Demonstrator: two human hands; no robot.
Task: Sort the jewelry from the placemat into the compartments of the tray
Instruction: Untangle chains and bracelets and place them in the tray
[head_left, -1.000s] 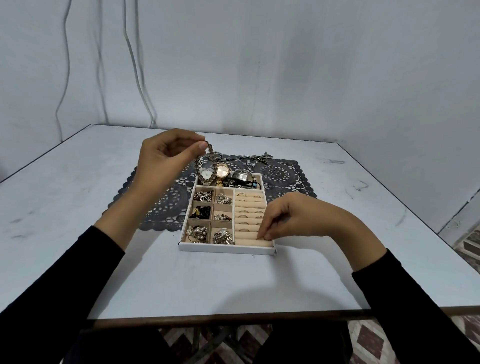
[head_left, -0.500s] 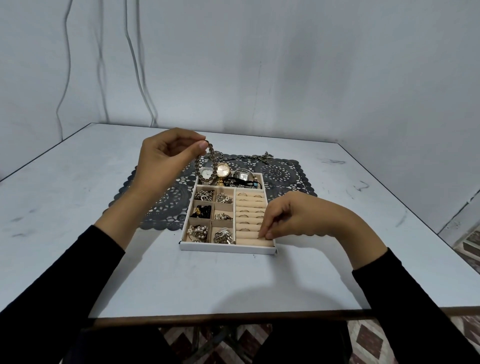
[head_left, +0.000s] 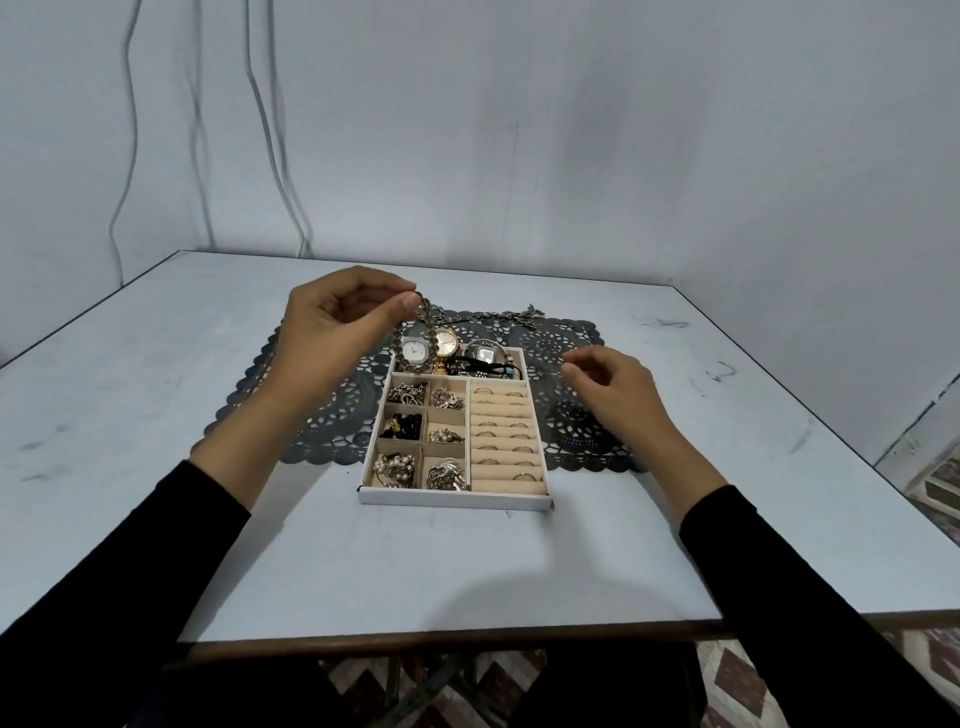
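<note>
Pinching a beaded bracelet (head_left: 426, 321) between thumb and index tip, the left hand (head_left: 332, 338) is holding it above the tray (head_left: 452, 502) at about 11 o'clock; its other fingers are curling loosely behind. The bracelet is hanging as a narrow loop, long axis vertical, top end at the fingertips, bottom end reaching down to the far compartment beside the white-faced watch (head_left: 414, 351). Whether it is touching the watch, cannot tell.

The right hand (head_left: 610, 387) is hovering off the tray's 2 o'clock, over the placemat (head_left: 576, 338), fingers loosely curled, thumb and index tips close together; nothing is showing between them.

The tray is sitting with its long axis running 6 to 12, far end overlapping the placemat. The far compartment is holding watches, the left side six small cells of mixed pieces, the right column rings (head_left: 506, 432) in padded rolls. A chain necklace (head_left: 488, 315) is lying on the placemat at 12 o'clock, long axis running 9 to 3.
</note>
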